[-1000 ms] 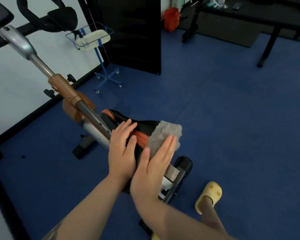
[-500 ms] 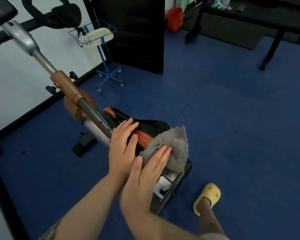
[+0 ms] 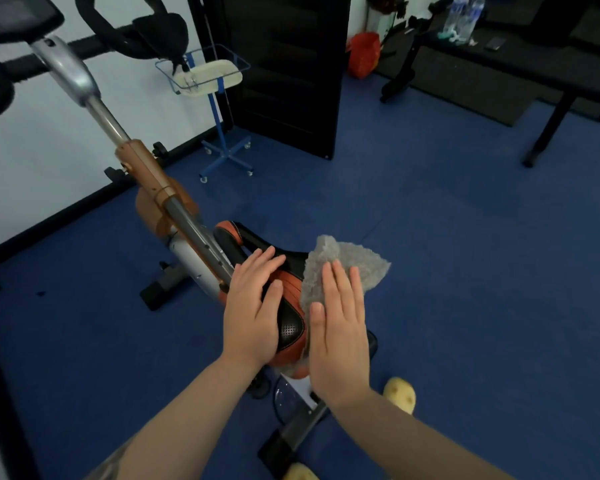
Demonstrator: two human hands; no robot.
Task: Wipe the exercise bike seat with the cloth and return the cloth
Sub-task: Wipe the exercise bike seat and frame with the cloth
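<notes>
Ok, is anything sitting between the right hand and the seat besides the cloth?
Nothing visible. The right hand presses flat on the cloth against the seat; the left hand rests beside it on the seat.

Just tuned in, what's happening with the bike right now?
A person is wiping the exercise bike seat. The right hand presses a grey cloth flat against the seat's right side, fingers straight. The left hand rests flat on the seat's left side, apparently steadying it. The cloth is on the seat, so it has not been returned yet. A blue wheeled stand with a tray stands by the wall beyond.
</notes>
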